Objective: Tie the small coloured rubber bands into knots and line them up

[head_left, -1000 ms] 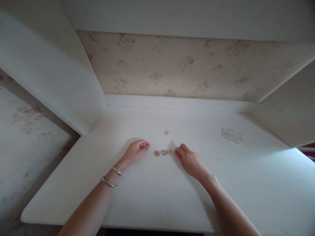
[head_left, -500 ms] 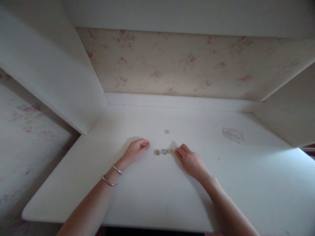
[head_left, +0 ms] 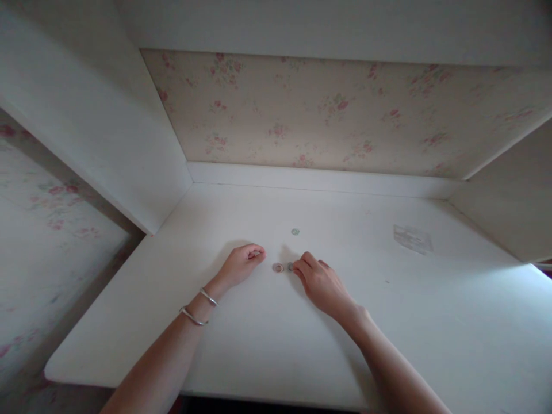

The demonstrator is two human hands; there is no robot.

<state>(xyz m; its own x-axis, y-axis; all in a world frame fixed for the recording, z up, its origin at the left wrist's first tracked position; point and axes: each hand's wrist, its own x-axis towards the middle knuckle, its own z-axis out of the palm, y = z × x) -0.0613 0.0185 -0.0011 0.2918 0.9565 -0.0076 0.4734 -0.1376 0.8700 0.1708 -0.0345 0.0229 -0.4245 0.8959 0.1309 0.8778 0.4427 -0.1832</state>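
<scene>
Small coloured rings lie in a row on the white desk. A pink ring shows fully and a blue-grey ring is half covered by my fingers; the yellow one is hidden. My right hand rests on the desk with its fingertips on the blue-grey ring. My left hand lies loosely curled on the desk left of the pink ring, apart from it, with two bracelets on the wrist. A lone green ring sits farther back.
A clear flat packet or label lies at the back right of the desk. White side panels stand to the left and right, with a flowered back wall behind. The desk's front edge runs along the bottom.
My right hand has slid left along the row and now covers the yellow ring and part of the blue-grey one. My left hand has hardly moved.
</scene>
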